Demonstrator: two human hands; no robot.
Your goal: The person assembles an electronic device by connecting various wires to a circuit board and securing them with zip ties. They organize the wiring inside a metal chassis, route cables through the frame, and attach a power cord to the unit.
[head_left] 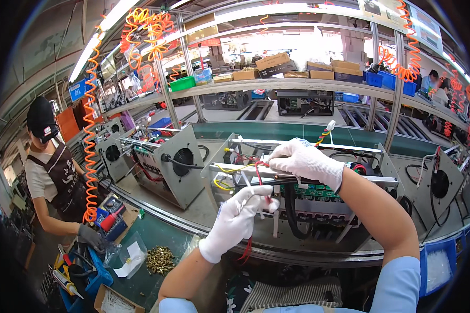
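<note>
My left hand (236, 215), in a white knitted glove, has its fingers closed round red wires (247, 251) in front of an open metal machine chassis (389, 194). A white connector end (270, 204) sticks out beside its fingertips, and a thin white strip shows just above. Over the chassis's top rail, my gloved right hand (309, 163) is bent with its fingertips pinched together beside red and yellow wires (230, 168); what they pinch is hidden. Green circuit boards (318, 192) and a thick black cable (292, 211) sit inside the chassis, below my right hand.
Another chassis with a fan (183, 161) stands to the left, a further one (438, 180) to the right. Brass fittings (160, 260) lie piled on the green mat (164, 228). A co-worker (55, 172) reaches toward blue bins (91, 279). Orange coiled hoses (90, 135) hang overhead.
</note>
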